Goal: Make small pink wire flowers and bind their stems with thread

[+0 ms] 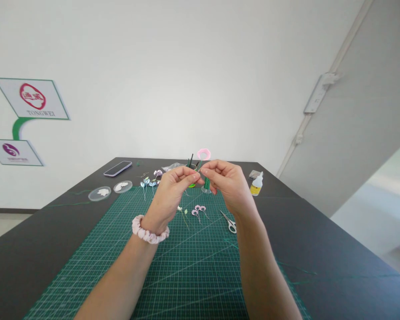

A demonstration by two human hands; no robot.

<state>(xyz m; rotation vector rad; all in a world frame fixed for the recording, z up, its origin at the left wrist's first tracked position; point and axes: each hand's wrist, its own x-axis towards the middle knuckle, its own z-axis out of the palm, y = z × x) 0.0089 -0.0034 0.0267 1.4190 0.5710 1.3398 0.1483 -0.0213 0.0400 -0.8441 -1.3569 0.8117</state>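
A white wall (186,80) rises behind one dark tabletop (320,240), meeting a greyer wall (363,106) on the right. A green gridded cutting mat (200,275) covers the tabletop's middle, running toward its near side. Two whole signs (31,98) hang at the left, with a sliver of a third; one white power strip (316,93) is fixed on the right.

Two bare hands meet above the mat, toward the tabletop's far edge. The left hand (173,189), with one pale pink scrunchie (150,231) at the wrist, and the right hand (228,182) each pinch narrowly, fingertips together on the thin stem of one pink flower (203,151), whose ring-like head stands just above them.

One phone (118,169) lies by the tabletop's far left corner, and two clear dishes (92,196) of white pieces sit near its left edge. One glue-type bottle (256,184) stands near the far right corner. One green spool (206,186) stands behind the right fingers. One pair of scissors (231,226) lies near the mat's right edge, beside the right forearm. Three small mauve flowers (195,213) lie on the mat; the bluish flowers (152,183) at its far left are too bunched to count.
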